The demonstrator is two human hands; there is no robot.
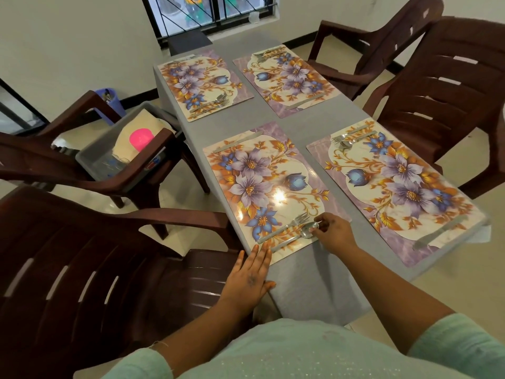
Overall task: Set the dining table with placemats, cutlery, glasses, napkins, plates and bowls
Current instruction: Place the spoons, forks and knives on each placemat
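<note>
on the near placemat (262, 187), right hand (334, 233) pinches a spoon (306, 232).

four placemats (262, 184) lie in two rows on the table (300, 280).

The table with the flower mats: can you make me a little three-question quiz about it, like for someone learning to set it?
1. True or false: the table already has plates on it.
2. How many placemats are laid out?
A) two B) four C) six
3. Fill in: the right hand touches the bowl of a ____ on the near left placemat, next to the fork.

Key:
1. False. Only placemats and cutlery show.
2. B
3. spoon. Meanwhile the left hand lies flat at the table's edge.
</note>
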